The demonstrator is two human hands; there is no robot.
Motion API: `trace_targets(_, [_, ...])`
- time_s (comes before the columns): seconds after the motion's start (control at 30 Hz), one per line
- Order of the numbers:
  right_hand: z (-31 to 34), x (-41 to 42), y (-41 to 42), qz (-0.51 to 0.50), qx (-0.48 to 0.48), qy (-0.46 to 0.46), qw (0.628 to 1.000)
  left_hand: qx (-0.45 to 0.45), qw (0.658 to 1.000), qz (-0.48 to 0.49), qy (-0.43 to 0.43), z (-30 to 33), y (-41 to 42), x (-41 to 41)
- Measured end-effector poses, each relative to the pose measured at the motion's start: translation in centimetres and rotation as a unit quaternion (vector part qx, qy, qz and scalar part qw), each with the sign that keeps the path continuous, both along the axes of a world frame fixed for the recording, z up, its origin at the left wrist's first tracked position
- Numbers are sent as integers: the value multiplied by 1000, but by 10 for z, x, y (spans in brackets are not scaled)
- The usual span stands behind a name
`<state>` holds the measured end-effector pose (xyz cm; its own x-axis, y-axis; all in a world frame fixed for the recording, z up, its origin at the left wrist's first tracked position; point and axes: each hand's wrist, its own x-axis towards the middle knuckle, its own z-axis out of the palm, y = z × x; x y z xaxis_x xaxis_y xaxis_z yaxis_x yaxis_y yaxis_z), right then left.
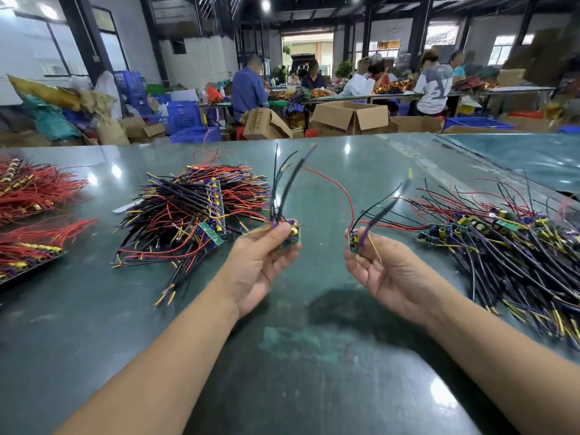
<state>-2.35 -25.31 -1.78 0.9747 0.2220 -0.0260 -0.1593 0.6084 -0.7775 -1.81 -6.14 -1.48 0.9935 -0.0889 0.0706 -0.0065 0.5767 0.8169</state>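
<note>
Hands are held apart above the glossy dark-green table (314, 356). A small green circuit board with black, purple and yellow wires (292, 236) is pinched in the curled fingers of the left hand (266, 259); a second small green wired board (354, 243) is gripped by the right hand (386, 271) at its fingertips. Heaps of wired boards (188, 211) are spread either side.

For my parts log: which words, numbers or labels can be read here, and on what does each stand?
No text is readable.
Cardboard box: dark print, blurred.
Blue crate: white print, blurred.
White shirt: large dark figures, unclear.
Left-hand board, right-hand board: markings too small.
</note>
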Motion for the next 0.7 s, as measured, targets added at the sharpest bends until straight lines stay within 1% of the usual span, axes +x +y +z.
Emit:
trace_targets(0.03, [1, 0, -1, -6, -5, -2, 1000, 21, 999, 48, -3, -1, 2, 3])
trace_targets(0.07, [0, 1, -1, -5, -13, -6, 1000, 72, 992, 103, -11, -2, 4, 6])
trace_targets(0.1, [0, 1, 0, -4, -23, -9, 1000, 150, 976, 159, -18, -4, 4, 8])
trace_targets(0.13, [-2, 1, 0, -2, -36, -11, 999, 238, 949, 206, -21, -9, 6, 10])
trace_targets(0.17, [-3, 1, 1, -1, -52, -13, 999, 326, 914, 242, -10, -14, 9, 11])
trace_targets(0.2, [-4, 0, 2, 0, -63, -15, 998, 391, 881, 266, 12, -18, 12, 13])
trace_targets(0.23, [-4, 0, 3, 1, -74, -16, 997, 432, 856, 283, 32, -20, 15, 15])
trace_targets(0.3, [-5, -1, 4, 8, -95, -26, 995, 496, 801, 330, 57, -23, 17, 17])
trace_targets(0.33, [-6, 0, 5, 12, -105, -34, 994, 514, 775, 361, 63, -22, 16, 18])
trace_targets(0.37, [-7, -1, 5, 15, -113, -41, 993, 516, 758, 396, 52, -20, 15, 17])
trace_targets(0.43, [-7, -1, 7, 13, -127, -53, 990, 507, 726, 464, -27, -16, 11, 12])
trace_targets(0.47, [-8, -2, 7, 11, -135, -62, 989, 504, 717, 474, -78, -13, 9, 10])
trace_targets(0.5, [-8, -2, 8, 11, -152, -73, 986, 509, 717, 459, -130, -10, 9, 8])
trace_targets(0.53, [-9, -3, 8, 14, -177, -92, 980, 492, 746, 416, -167, -8, 7, 5])
trace_targets(0.57, [-8, -5, 9, 20, -205, -113, 972, 454, 802, 336, -192, -5, 1, 0])
trace_targets(0.6, [-8, -7, 9, 29, -228, -137, 964, 420, 848, 254, -201, -4, -5, -6])
trace_targets(0.63, [-8, -9, 9, 40, -242, -156, 957, 415, 864, 191, -212, -5, -10, -11])
trace_targets(0.7, [-6, -12, 6, 65, -245, -185, 949, 456, 851, 109, -237, -7, -18, -17])
